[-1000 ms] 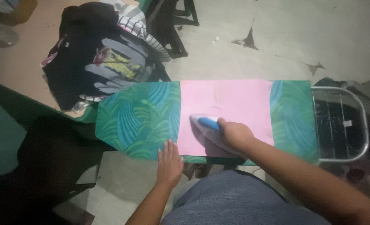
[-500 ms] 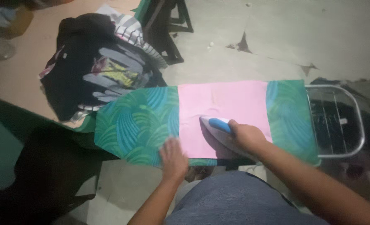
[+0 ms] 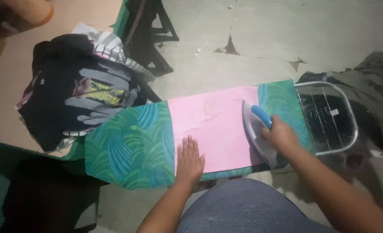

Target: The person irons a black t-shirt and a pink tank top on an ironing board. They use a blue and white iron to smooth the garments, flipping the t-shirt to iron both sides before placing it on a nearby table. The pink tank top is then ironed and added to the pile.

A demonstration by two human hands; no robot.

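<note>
left hand [image 3: 189, 159]: laid flat, fingers spread, on pink cloth [image 3: 213, 125], nothing gripped
right hand [image 3: 281, 134]: closed around iron [image 3: 257, 129] handle
iron: at 3 o'clock on cloth

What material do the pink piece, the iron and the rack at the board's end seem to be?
Pink piece: thin matte cloth, probably cotton, with faint creases. Iron: pale glossy plastic body, blue handle. Rack: shiny bare metal wire and tube.

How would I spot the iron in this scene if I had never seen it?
Find the long ironing board with its green and blue leafy cover, then the pink cloth across its middle. At the cloth's right edge sits the iron, gripped by the right hand: the only hard, silvery thing there, with a blue handle.
</note>
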